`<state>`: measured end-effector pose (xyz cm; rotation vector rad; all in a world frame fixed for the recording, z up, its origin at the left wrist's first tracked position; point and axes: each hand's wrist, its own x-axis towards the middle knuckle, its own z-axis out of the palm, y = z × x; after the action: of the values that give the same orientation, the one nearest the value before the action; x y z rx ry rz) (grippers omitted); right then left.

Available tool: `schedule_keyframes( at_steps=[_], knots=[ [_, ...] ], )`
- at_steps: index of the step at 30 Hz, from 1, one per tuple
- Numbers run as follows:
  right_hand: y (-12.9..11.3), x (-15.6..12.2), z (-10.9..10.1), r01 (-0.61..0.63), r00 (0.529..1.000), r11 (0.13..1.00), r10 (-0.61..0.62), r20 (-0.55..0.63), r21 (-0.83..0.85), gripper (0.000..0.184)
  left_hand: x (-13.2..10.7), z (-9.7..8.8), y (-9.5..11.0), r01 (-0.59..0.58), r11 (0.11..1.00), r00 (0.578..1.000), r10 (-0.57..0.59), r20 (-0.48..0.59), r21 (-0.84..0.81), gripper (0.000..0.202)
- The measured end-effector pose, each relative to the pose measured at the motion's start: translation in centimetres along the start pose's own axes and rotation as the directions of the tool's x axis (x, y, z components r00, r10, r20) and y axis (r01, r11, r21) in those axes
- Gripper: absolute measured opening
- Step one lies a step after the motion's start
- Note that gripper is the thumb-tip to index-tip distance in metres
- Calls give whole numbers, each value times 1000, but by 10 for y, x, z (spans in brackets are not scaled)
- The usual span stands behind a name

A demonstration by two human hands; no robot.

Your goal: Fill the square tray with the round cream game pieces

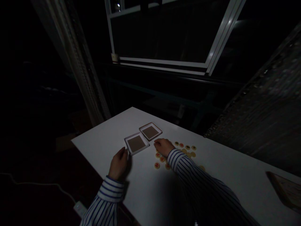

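Two shallow square box halves with brown insides lie on a white table, a white-rimmed one nearer me and a brown-rimmed one behind it. My left hand touches the near corner of the white-rimmed half with curled fingertips. My right hand rests knuckles-up just right of that half, fingers bent over round yellow game pieces with red and dark marks. Whether it holds a piece is hidden. Both sleeves are striped blue and white.
Several round pieces are scattered right of and beneath my right hand. A wooden board lies at the table's far right edge. A white-framed window is ahead. A white cable and plug lie on the dark floor at left.
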<state>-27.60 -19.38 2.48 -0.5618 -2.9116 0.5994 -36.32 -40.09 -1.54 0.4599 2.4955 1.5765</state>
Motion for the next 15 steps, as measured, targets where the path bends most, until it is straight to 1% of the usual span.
schedule_keyframes(
  at_steps=[4, 10, 12, 15],
  knots=[
    [-5, 10, 6, -13, 1000, 999, 14, 25, -36, 29, 0, 1, 5, 3, 1000, 1000, -3, -2, 2, 49],
    [-10, 20, 12, -32, 997, 997, 37, 66, -75, 31, 0, 6, 6, -72, 995, 997, 73, 9, -63, 43],
    [-12, 23, 15, -37, 996, 996, 44, 76, -84, 32, 1, 7, 5, -68, 995, 998, 68, -6, -72, 43],
    [-15, 26, 17, -50, 994, 993, 60, 90, -102, 33, 2, 7, 7, -54, 998, 999, 53, -10, -44, 45]
  ],
)
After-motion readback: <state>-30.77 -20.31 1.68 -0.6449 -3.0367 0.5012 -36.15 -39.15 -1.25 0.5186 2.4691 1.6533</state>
